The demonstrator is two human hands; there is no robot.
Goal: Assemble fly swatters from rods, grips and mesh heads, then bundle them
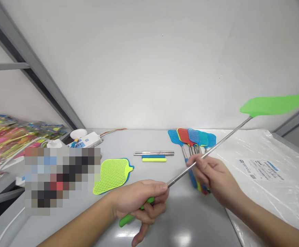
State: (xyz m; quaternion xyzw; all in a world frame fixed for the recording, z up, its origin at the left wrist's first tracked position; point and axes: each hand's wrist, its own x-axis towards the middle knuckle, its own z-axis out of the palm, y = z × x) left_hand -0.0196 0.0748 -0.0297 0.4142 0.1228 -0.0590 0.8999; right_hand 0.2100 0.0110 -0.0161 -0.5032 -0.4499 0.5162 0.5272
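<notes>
A green fly swatter with a telescopic metal rod stretches diagonally across the view, its head at the upper right. My left hand is closed round the green handle and the lower end of the rod. My right hand pinches the rod about midway. Behind the right hand lies a fanned bunch of assembled swatters in blue, red and teal, their handles partly hidden. Left of centre, yellow-green and blue swatter heads lie stacked. Metal rods and a blue and a yellow handle lie in the middle.
A white plastic bag with a printed label covers the table's right side. At the left are a power strip with cables, a pixelated patch, and packaged colourful items. A wall stands behind the grey table.
</notes>
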